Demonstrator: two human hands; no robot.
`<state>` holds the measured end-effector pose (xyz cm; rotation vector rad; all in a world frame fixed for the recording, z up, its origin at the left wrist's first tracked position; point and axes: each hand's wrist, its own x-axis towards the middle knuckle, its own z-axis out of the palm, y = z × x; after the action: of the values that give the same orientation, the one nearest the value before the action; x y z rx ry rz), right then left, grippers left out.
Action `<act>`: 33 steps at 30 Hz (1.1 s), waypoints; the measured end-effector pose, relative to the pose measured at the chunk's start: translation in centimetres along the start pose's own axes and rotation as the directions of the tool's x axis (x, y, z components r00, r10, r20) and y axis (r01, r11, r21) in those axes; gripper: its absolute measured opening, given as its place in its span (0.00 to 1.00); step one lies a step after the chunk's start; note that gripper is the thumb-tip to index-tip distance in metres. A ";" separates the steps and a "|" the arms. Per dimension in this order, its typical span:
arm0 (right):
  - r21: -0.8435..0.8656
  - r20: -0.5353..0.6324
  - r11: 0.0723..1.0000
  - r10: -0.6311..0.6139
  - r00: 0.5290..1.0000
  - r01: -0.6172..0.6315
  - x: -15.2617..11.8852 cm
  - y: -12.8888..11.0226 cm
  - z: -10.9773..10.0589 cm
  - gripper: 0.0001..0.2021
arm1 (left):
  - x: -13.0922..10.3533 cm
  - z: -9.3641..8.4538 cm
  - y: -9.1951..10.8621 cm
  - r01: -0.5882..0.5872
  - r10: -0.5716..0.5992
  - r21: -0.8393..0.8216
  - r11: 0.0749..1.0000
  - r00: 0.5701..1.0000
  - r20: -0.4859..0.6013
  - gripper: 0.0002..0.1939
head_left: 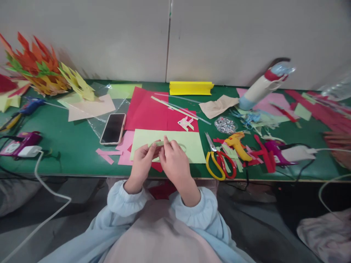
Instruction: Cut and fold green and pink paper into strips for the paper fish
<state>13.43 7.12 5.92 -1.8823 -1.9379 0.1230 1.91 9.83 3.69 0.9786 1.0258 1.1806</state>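
Observation:
A narrow light green paper strip (158, 144) is pinched between my left hand (142, 162) and my right hand (175, 160), their fingertips close together. Both hands are over a pale green sheet (194, 146) at the table's front edge. Behind it lie red sheets (148, 109), with two thin pale strips (175, 107) and a small pink paper fish (186, 123) on top. Part of a curled green strip (181, 147) shows just right of my right hand. The far ends of the held paper are hidden by my fingers.
A phone (113, 128) lies to the left. Scissors (219, 159), a yellow glue gun (238, 145), paper scraps and a bag of beads (225, 125) are on the right, with a bottle (263, 87) behind. Orange paper flames (38, 65) stand far left. Another person's hand (338, 146) shows far right.

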 end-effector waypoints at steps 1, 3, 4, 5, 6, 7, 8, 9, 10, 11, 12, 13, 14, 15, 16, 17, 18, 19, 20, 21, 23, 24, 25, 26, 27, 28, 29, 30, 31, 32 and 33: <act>0.018 -0.032 1.000 0.001 0.999 -0.001 0.1 0.3 -0.2 0.22 | 0.1 -0.3 0.1 -0.003 0.002 0.047 0.999 1.000 0.004 0.22; 0.063 -0.117 0.998 -0.014 0.993 0.022 0.3 0.9 -0.6 0.20 | 0.3 -0.7 0.5 -0.012 0.010 0.149 0.989 1.000 0.012 0.23; 0.092 -0.157 0.995 -0.032 0.987 0.047 0.4 1.3 -0.7 0.19 | 0.3 -0.9 0.7 -0.018 0.013 0.189 0.982 1.000 0.024 0.23; 0.125 -0.186 0.989 -0.049 0.981 0.073 0.5 1.6 -0.8 0.18 | 0.2 -1.0 1.0 -0.026 0.017 0.218 0.976 0.999 0.045 0.23; 0.163 -0.200 0.982 -0.058 0.978 0.092 0.6 2.0 -0.9 0.18 | 0.1 -1.1 1.3 -0.038 0.021 0.236 0.971 0.997 0.076 0.22; 0.208 -0.197 0.973 -0.057 0.979 0.098 0.6 2.3 -0.9 0.17 | 0.0 -1.1 1.7 -0.053 0.027 0.246 0.968 0.994 0.107 0.21; 0.262 -0.175 0.961 -0.045 0.984 0.090 0.7 2.7 -0.9 0.17 | -0.1 -1.1 1.9 -0.068 0.035 0.248 0.966 0.990 0.134 0.20; 0.332 -0.137 0.941 -0.022 0.990 0.067 0.8 3.0 -0.9 0.16 | -0.2 -1.1 2.2 -0.080 0.043 0.239 0.968 0.987 0.156 0.19; 0.406 -0.092 0.913 0.002 0.996 0.036 0.9 3.3 -0.9 0.14 | -0.3 -1.1 2.3 -0.086 0.047 0.225 0.971 0.984 0.174 0.18; 0.475 -0.048 0.880 0.020 0.999 0.005 0.9 3.6 -1.0 0.14 | -0.3 -1.1 2.5 -0.085 0.046 0.207 0.975 0.981 0.188 0.17; 0.529 -0.013 0.848 0.027 1.000 -0.016 0.9 3.9 -1.0 0.14 | -0.4 -1.1 2.5 -0.080 0.041 0.190 0.979 0.979 0.199 0.16; 0.575 0.019 0.818 0.027 0.999 -0.033 0.9 4.1 -1.1 0.14 | -0.4 -1.1 2.5 -0.071 0.034 0.176 0.982 0.978 0.208 0.15; 0.615 0.051 0.787 0.024 0.998 -0.050 0.9 4.2 -1.2 0.14 | -0.4 -1.2 2.5 -0.064 0.027 0.170 0.983 0.977 0.214 0.15; 0.652 0.087 0.755 0.021 0.996 -0.073 0.9 4.4 -1.4 0.13 | -0.4 -1.2 2.5 -0.061 0.023 0.172 0.983 0.976 0.215 0.15; 0.690 0.128 0.717 0.018 0.992 -0.102 0.8 4.4 -1.5 0.13 | -0.4 -1.3 2.5 -0.062 0.022 0.182 0.981 0.977 0.211 0.15; 0.730 0.172 0.669 0.016 0.985 -0.139 0.8 4.4 -1.7 0.13 | -0.4 -1.3 2.5 -0.067 0.026 0.198 0.978 0.979 0.201 0.14; 0.766 0.213 0.619 0.014 0.977 -0.175 0.8 4.4 -1.8 0.13 | -0.4 -1.3 2.5 -0.076 0.035 0.220 0.973 0.982 0.184 0.14; 0.791 0.242 0.577 0.013 0.970 -0.205 0.7 4.3 -1.9 0.13 | -0.4 -1.3 2.5 -0.087 0.050 0.243 0.966 0.986 0.157 0.14; 0.805 0.257 0.550 0.016 0.966 -0.223 0.7 4.3 -2.0 0.12 | -0.4 -1.3 2.5 -0.101 0.071 0.264 0.959 0.990 0.121 0.14; 0.812 0.264 0.534 0.020 0.964 -0.234 0.7 4.2 -2.0 0.12 | -0.4 -1.3 2.5 -0.114 0.096 0.279 0.953 0.992 0.080 0.13; 0.815 0.269 0.523 0.037 0.962 -0.248 0.7 4.0 -2.0 0.11 | -0.4 -1.4 2.5 -0.134 0.139 0.291 0.947 0.990 0.006 0.13; 0.815 0.270 0.521 0.047 0.962 -0.254 0.7 4.0 -1.9 0.11 | -0.4 -1.4 2.4 -0.141 0.153 0.292 0.946 0.988 -0.016 0.13; 0.815 0.271 0.518 0.057 0.961 -0.260 0.7 3.9 -1.9 0.11 | -0.3 -1.4 2.4 -0.147 0.162 0.293 0.945 0.986 -0.028 0.12; 0.815 0.272 0.514 0.066 0.960 -0.266 0.7 3.9 -1.8 0.11 | -0.3 -1.5 2.4 -0.151 0.167 0.295 0.944 0.985 -0.031 0.13; 0.816 0.273 0.510 0.074 0.959 -0.272 0.7 3.9 -1.8 0.12 | -0.3 -1.5 2.4 -0.153 0.170 0.298 0.942 0.985 -0.030 0.13; 0.816 0.275 0.508 0.079 0.958 -0.276 0.7 3.8 -1.7 0.12 | -0.3 -1.5 2.4 -0.155 0.172 0.300 0.941 0.985 -0.029 0.13; 0.815 0.276 0.508 0.083 0.957 -0.279 0.7 3.8 -1.6 0.12 | -0.3 -1.5 2.5 -0.156 0.172 0.301 0.941 0.985 -0.029 0.13; 0.814 0.278 0.508 0.085 0.957 -0.282 0.7 3.8 -1.5 0.13 | -0.3 -1.5 2.5 -0.153 0.170 0.298 0.942 0.985 -0.030 0.12; 0.814 0.280 0.508 0.085 0.956 -0.283 0.7 3.9 -1.4 0.13 | -0.3 -1.5 2.5 -0.150 0.166 0.294 0.944 0.986 -0.031 0.12; 0.814 0.280 0.507 0.085 0.956 -0.283 0.7 3.9 -1.3 0.14 | -0.3 -1.5 2.6 -0.146 0.162 0.290 0.946 0.986 -0.029 0.12; 0.815 0.280 0.506 0.084 0.956 -0.283 0.7 3.9 -1.2 0.14 | -0.3 -1.6 2.6 -0.143 0.158 0.288 0.947 0.987 -0.027 0.12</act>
<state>17.55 7.84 5.79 -1.3667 -1.3192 1.1683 -0.25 9.92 5.85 1.2779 1.2012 1.2074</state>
